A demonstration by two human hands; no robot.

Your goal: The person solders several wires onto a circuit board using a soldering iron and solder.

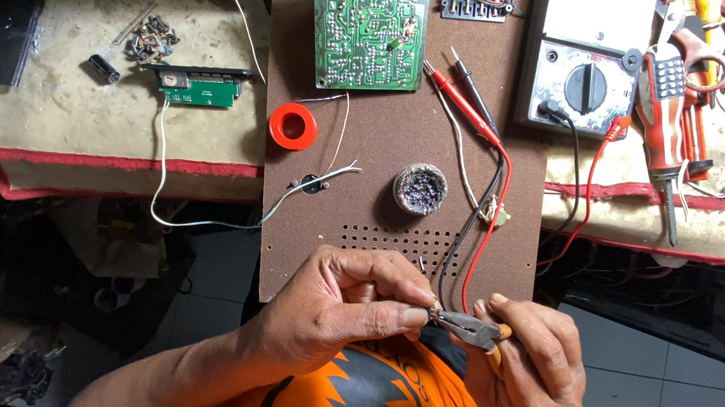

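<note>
Gripping one pair of metal pliers [469, 328] in right hand [531, 375], fingers wrapped round handles; pinching tiny part [434, 312] at plier tips with left hand [339, 308], over brown perforated board [400, 199]. Lying nearby: two probes [465, 96], one red ring [292, 125].

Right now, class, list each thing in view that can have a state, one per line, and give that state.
Pliers: in the right hand, jaws closed on a small part.
Left hand: pinching that part at the plier tips.
Green circuit board: lying solder side up.
Multimeter: leads plugged in, probes lying unused.
Round tin: open.
</note>
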